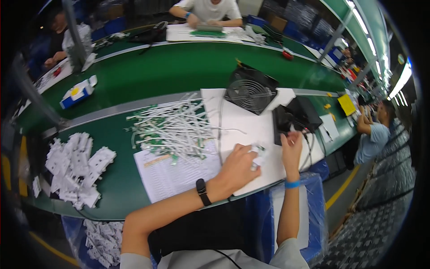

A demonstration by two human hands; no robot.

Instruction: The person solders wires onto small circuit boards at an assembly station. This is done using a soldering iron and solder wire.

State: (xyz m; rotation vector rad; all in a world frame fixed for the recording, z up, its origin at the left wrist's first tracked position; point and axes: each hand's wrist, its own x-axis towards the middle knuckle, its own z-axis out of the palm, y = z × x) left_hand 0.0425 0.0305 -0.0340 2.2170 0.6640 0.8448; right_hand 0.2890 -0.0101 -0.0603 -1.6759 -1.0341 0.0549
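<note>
My left hand [242, 166], with a dark watch band on its wrist, is closed on a small white plastic part [258, 154] above the white work sheet [273, 168]. Its fingers cover part of the piece. To the right my right hand [292, 145], below which a blue wristband shows, is raised with its fingertips pinched together; what they hold, if anything, is too small to tell. Just beyond it stands a black device [307, 112] with dark cables. Left of my hands lies a heap of white cables with green circuit boards [174, 127], partly over a printed paper sheet [174, 177].
White plastic pieces [74, 166] are piled at the left. A black fan [251, 89] stands behind the work sheet. Beyond a metal rail runs a green belt [161, 71] with a blue-and-white box [78, 92]. Plastic-lined blue bins [316, 201] sit below the table edge. Other people work across and at right.
</note>
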